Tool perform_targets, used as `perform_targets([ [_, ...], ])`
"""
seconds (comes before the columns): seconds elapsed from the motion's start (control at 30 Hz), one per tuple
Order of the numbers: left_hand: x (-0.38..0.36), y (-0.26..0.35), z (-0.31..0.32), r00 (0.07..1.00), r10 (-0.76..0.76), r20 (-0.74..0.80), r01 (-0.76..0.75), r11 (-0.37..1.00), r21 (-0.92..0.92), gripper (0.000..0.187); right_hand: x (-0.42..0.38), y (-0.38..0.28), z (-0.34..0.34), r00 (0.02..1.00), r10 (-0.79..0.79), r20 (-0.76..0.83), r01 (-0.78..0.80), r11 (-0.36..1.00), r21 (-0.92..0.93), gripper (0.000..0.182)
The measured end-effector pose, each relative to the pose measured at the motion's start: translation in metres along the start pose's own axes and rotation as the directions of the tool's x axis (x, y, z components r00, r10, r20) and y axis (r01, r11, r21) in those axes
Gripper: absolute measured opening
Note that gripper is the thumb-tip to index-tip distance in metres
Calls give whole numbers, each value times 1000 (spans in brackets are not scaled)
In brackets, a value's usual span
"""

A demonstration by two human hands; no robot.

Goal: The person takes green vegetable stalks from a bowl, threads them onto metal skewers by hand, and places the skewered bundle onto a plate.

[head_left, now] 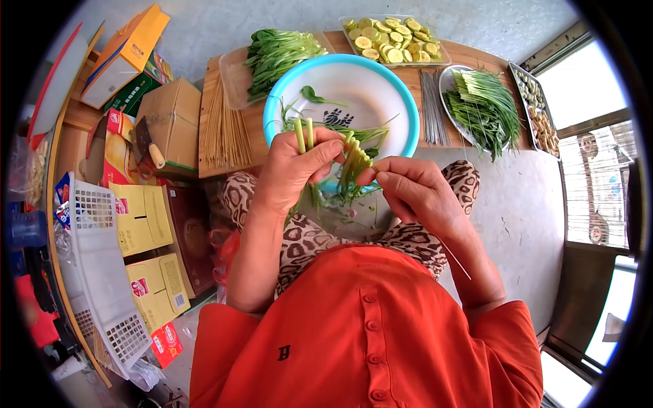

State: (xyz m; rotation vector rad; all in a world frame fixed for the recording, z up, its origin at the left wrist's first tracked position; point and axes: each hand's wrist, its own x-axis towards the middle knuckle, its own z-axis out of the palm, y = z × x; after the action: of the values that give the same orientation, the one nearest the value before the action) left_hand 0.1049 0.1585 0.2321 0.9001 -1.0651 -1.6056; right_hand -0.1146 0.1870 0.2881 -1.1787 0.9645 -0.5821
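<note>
My left hand grips a small bunch of green stalks, their cut ends sticking up above the fingers. My right hand pinches a thin skewer that runs back along my forearm. Green stalk pieces are threaded on the skewer's tip between the two hands. Both hands hover over my lap, just in front of a white bowl with a blue rim holding a few loose greens.
A low wooden table carries leafy greens, a tray of sliced courgette, a plate of chives, metal skewers, bamboo skewers and a tray of filled skewers. Cardboard boxes and a white basket stand at left.
</note>
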Motion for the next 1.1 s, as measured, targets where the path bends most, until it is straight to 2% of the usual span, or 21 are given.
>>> perform_targets([
  [0.1, 0, -6, 0, 1000, -10, 27, 11, 1000, -28, 19, 5, 0, 1, 1000, 0, -3, 0, 1000, 9, 24],
  [0.17, 0, -9, 8, 980, 186, -68, -180, 980, 82, 22, 6, 3, 1, 1000, -2, 0, 2, 1000, 17, 24],
  [0.2, 2, -13, 4, 979, 190, -72, -184, 979, 82, 22, 8, 6, 2, 999, -16, -35, 17, 1000, 20, 25],
  [0.27, 8, -21, -9, 899, 439, 1, -409, 836, 366, 29, 11, 9, 1, 997, -37, -65, 38, 999, 22, 26],
  [0.3, 5, -19, -14, 896, 443, 0, -412, 833, 369, 29, 11, 10, -1, 996, -40, -78, 42, 999, 23, 26],
  [0.37, -3, -14, -23, 959, 240, -148, -179, 924, 339, 36, 10, 10, -3, 995, -48, -86, 50, 999, 21, 26],
  [0.4, -5, -12, -25, 967, 224, -119, -176, 929, 325, 41, 10, 11, -4, 995, -48, -83, 51, 998, 29, 26],
  [0.5, -5, -7, -22, 964, 245, -108, -204, 933, 297, 39, 12, 12, -3, 997, -50, -59, 54, 997, 54, 26],
  [0.57, -4, -7, -19, 968, 223, -112, -193, 954, 231, 32, 11, 8, -1, 999, -11, -36, 12, 1000, 26, 25],
  [0.67, -1, -8, -19, 956, 280, -91, -274, 959, 79, 23, 11, 4, 4, 1000, -17, -7, 17, 1000, 2, 26],
  [0.8, 0, -10, -16, 956, 280, -87, -275, 959, 65, 24, 12, 3, 8, 1000, -16, 22, 16, 1000, 12, 26],
  [0.87, 0, -11, -15, 966, 220, -133, -217, 975, 37, 26, 13, 4, 10, 999, -40, 2, 40, 998, 39, 27],
  [1.1, 0, -9, -8, 983, 147, -113, -161, 979, -125, 29, 11, -4, 10, 1000, -10, 17, 9, 999, 34, 26],
])
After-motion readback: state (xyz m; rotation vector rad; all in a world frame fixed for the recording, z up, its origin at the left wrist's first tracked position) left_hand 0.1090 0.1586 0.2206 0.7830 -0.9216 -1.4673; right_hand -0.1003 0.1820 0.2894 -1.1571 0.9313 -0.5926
